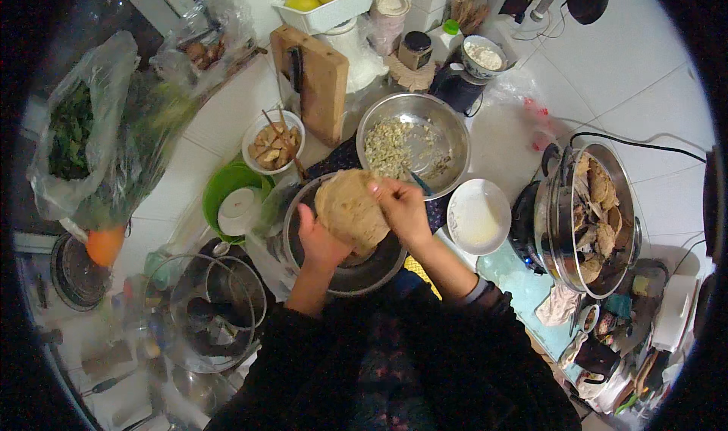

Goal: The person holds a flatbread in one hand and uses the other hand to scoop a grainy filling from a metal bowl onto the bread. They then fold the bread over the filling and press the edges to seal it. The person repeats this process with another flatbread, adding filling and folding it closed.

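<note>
A flattened round of brownish dough (347, 207) is held up between my two hands, above a steel basin (379, 270). My left hand (320, 243) supports it from the lower left, thumb raised and fingers partly hidden behind it. With thumb and fingers, my right hand (404, 210) pinches its upper right edge. Inside the basin, what lies under the dough is mostly hidden. Just beyond my right hand is a wide steel bowl (455, 131) with pale green chopped filling (387, 147) and a dark-handled utensil (419, 182). A white bowl (479, 217) holds a little pale matter.
At right, a steel steamer (565, 226) contains brown lumps (603, 238). Left of the basin are a green container (216, 196) and a white bowl of beige pieces (274, 147) with chopsticks across it. Behind stands a wooden board (322, 90). Bagged greens (72, 128) hang far left.
</note>
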Tool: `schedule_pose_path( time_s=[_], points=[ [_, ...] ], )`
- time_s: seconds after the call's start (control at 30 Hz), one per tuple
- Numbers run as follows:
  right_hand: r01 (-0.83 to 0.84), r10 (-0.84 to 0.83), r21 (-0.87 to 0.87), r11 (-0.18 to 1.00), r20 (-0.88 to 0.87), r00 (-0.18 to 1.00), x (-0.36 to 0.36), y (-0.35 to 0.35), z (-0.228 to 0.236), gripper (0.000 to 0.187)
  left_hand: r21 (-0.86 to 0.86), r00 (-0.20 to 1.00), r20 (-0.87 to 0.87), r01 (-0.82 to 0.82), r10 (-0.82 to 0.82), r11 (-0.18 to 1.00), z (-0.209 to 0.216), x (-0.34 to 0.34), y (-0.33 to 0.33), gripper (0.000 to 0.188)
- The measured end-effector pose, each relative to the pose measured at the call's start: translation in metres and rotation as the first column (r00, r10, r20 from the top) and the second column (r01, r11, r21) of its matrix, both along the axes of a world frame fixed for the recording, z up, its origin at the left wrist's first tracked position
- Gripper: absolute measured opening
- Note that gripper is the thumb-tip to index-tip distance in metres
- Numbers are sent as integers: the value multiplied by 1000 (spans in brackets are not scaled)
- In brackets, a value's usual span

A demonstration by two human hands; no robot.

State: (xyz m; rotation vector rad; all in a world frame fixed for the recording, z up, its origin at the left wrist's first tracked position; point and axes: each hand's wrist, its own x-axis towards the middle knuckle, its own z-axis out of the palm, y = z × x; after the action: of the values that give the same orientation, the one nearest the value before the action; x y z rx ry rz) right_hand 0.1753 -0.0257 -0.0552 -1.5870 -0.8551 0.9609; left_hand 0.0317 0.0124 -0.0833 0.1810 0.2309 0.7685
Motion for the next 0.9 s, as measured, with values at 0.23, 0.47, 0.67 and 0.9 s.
schedule_pose_path(
  time_s=[0.23,0.47,0.67,0.9],
  points=[
    [79,108,-230,970,702,704,73,3,-56,31,187,982,189,-6,-30,982,-17,-38,0,92],
    [182,528,-681,710,685,502,105,17,-119,26,-37,944,322,-63,71,997,-40,-15,4,77],
    [227,332,-536,813,747,576,130,18,-126,26,-90,955,-278,-131,101,987,-46,-28,18,54],
    [61,271,-415,908,692,669,135,19,-142,23,-107,931,-363,-78,34,991,-59,-24,35,53]
  ],
)
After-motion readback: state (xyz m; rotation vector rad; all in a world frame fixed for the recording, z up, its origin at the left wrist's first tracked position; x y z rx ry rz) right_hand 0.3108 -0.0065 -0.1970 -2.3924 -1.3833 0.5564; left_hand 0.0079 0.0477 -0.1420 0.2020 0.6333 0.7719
